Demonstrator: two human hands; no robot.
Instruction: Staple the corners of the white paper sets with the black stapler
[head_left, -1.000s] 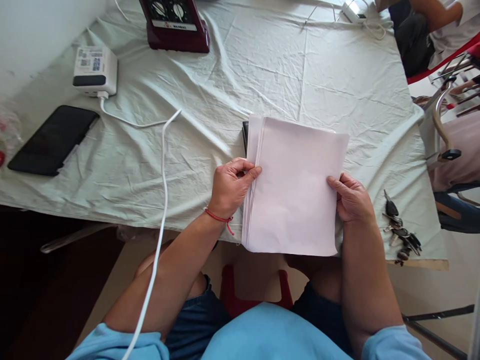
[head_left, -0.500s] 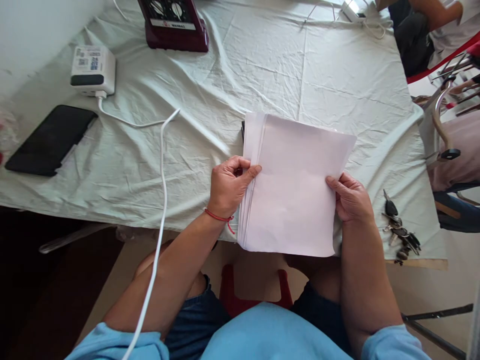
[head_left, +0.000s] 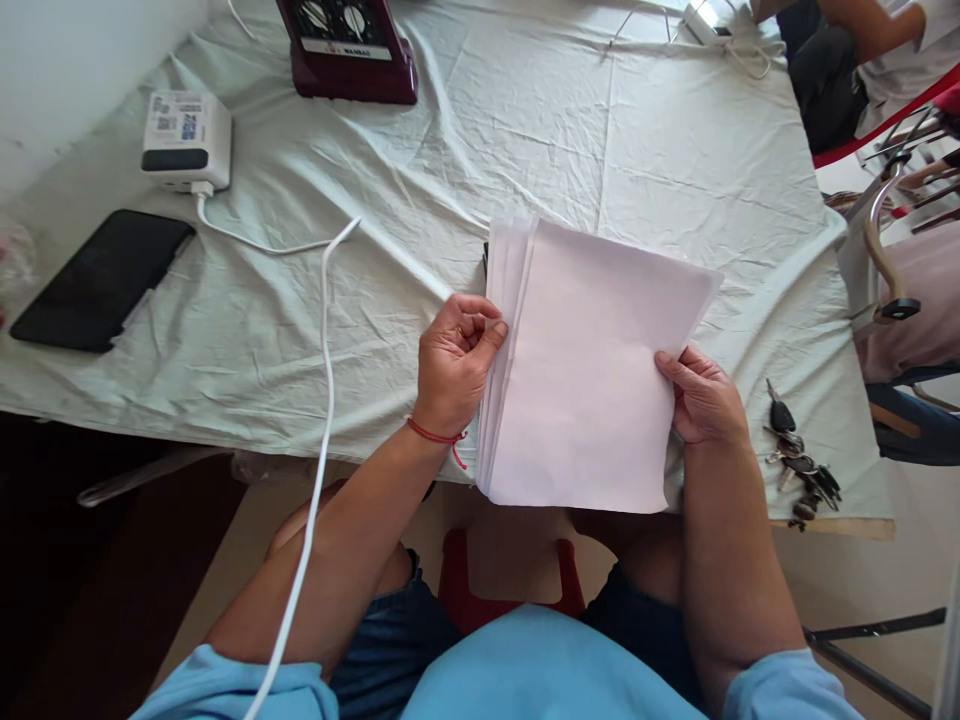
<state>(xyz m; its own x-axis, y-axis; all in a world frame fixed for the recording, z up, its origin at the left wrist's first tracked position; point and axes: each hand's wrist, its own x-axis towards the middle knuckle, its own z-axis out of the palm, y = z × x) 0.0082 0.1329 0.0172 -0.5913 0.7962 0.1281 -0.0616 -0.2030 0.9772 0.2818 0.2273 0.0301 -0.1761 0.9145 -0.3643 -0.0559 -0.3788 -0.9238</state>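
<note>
A stack of white paper sheets (head_left: 589,375) lies over the table's front edge, its lower end sticking out past the cloth. Along the left side the sheets are fanned into several layers. My left hand (head_left: 457,365) pinches the fanned left edge between thumb and fingers. On the right edge, my right hand (head_left: 703,392) grips the stack, thumb on top and fingers underneath. A small dark object shows from under the stack's upper left side; most of it is hidden.
A bunch of keys (head_left: 801,455) lies right of my right hand. To the left are a black phone (head_left: 105,280), a white power adapter (head_left: 187,140) and a white cable (head_left: 328,350) crossing my left arm. A maroon device (head_left: 349,55) stands behind. Another person's arm (head_left: 874,30) shows at upper right.
My left hand has slid slightly left and up, its thumb moving from the top sheet to the edge. The upper sheets have shifted a little to the right and fan out more.
</note>
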